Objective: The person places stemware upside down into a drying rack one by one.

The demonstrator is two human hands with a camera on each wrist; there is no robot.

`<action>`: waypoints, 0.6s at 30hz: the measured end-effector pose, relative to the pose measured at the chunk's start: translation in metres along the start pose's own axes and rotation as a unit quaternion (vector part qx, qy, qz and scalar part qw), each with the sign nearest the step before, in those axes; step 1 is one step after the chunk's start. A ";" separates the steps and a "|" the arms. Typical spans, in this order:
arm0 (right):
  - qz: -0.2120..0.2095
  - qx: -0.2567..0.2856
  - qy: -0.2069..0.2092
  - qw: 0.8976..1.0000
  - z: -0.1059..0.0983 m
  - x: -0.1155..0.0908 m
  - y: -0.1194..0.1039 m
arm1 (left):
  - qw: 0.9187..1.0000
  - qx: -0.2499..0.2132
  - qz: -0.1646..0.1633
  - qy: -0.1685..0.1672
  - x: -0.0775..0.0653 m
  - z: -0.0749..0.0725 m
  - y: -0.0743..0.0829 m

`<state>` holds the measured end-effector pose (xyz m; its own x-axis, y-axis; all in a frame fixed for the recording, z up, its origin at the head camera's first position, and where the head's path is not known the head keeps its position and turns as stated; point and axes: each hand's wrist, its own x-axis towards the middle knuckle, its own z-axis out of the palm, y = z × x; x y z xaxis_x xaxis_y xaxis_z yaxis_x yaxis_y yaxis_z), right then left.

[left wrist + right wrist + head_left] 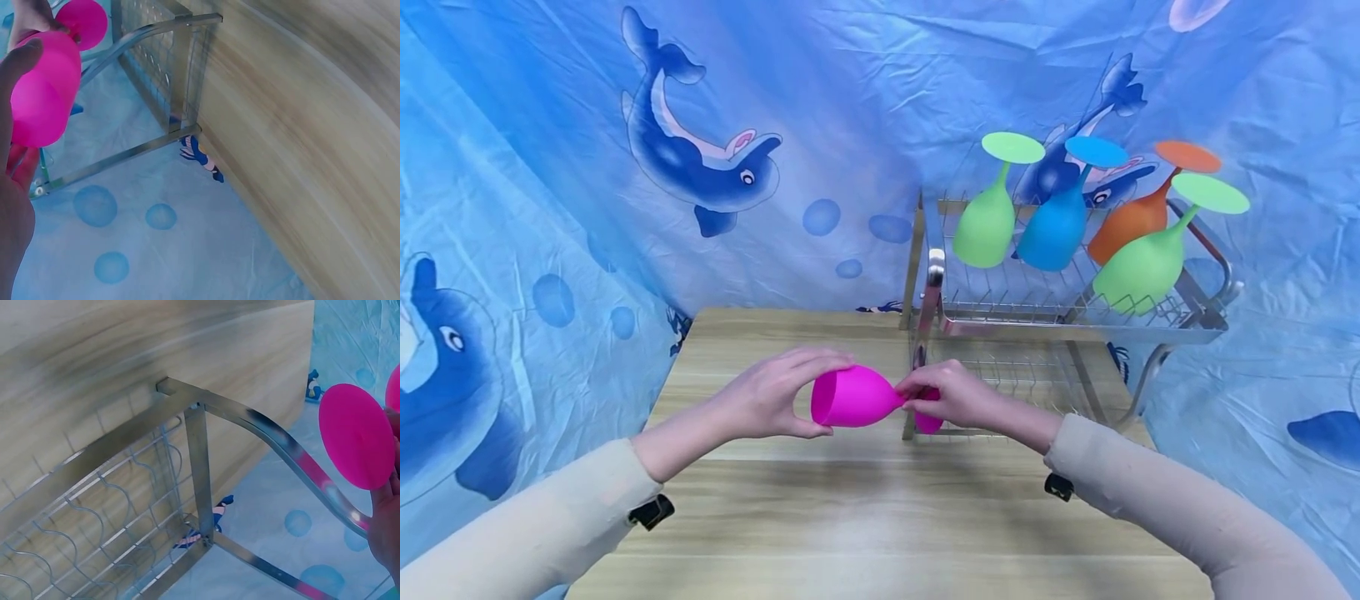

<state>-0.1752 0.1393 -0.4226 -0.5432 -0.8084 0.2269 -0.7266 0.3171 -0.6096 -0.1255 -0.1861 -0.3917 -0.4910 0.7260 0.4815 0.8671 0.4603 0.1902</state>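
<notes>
A bright pink wine glass (859, 397) lies sideways in the air over the table, its mouth toward the left. My left hand (775, 393) holds the bowl near the rim, thumb below and fingers above. With thumb and fingers my right hand (953, 395) pinches the stem just before the round foot (928, 414). In the left wrist view the pink bowl (47, 94) sits between thumb and fingers. The right wrist view shows the flat pink foot (356, 436) beside the right hand, while most of the bowl is out of frame.
A two-tier metal dish rack (1082, 332) stands at the back right of the wooden table (760, 500). Upside down on its top tier are a green glass (987, 225), a blue glass (1054, 229), an orange glass (1131, 223) and another green glass (1142, 267). A dolphin-print curtain (820, 125) hangs behind.
</notes>
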 end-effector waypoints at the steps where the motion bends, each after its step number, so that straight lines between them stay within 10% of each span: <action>1: 0.000 -0.001 0.001 1.000 -0.001 0.001 -0.001 | 1.000 -0.004 -0.002 0.003 0.000 0.000 -0.001; 11: -0.005 -0.037 0.071 0.997 -0.015 -0.002 -0.027 | 0.995 -0.025 -0.095 0.018 -0.008 -0.014 -0.006; 18: -0.016 0.132 0.058 0.989 0.006 -0.011 -0.044 | 0.979 -0.055 -0.190 0.058 -0.025 -0.019 -0.007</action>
<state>-0.1347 0.1316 -0.4034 -0.5778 -0.7487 0.3251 -0.6166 0.1393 -0.7749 -0.1177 -0.2175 -0.3886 -0.7723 0.4471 0.4513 0.6309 0.6227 0.4628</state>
